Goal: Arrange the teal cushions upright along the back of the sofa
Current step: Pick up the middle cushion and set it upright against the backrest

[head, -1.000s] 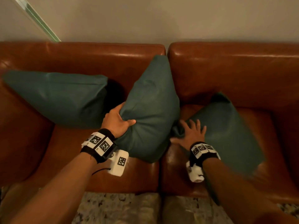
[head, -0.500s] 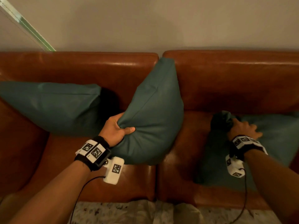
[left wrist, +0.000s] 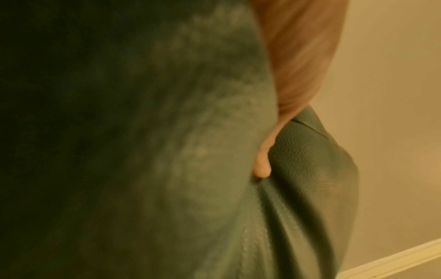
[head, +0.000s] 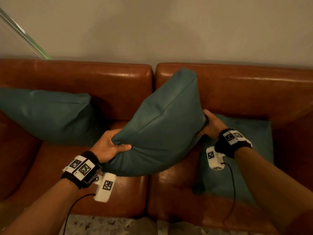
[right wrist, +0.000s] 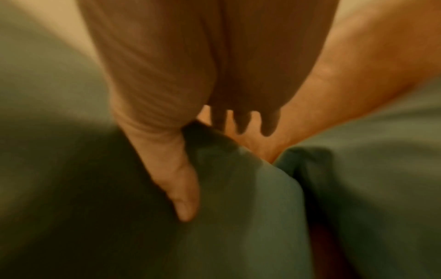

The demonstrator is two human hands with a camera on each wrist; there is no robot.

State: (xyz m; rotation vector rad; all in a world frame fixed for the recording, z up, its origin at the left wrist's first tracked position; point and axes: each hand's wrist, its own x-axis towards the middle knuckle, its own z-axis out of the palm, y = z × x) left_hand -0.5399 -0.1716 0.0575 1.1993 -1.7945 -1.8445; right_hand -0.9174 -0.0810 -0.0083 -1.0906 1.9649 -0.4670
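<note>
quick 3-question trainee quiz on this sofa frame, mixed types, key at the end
1. True or false: both hands hold the middle cushion.
2. Which cushion lies flat on the seat? A) the left cushion B) the middle cushion C) the right cushion
3. Fill in: the left hand grips the middle cushion at its lower ___ corner, while the right hand holds its right corner.

Key
1. True. The wrist views show thumbs pressed into teal cover.
2. C. It lies on the right seat of the sofa, partly under the right forearm. The left cushion leans against the backrest.
3. left
</note>
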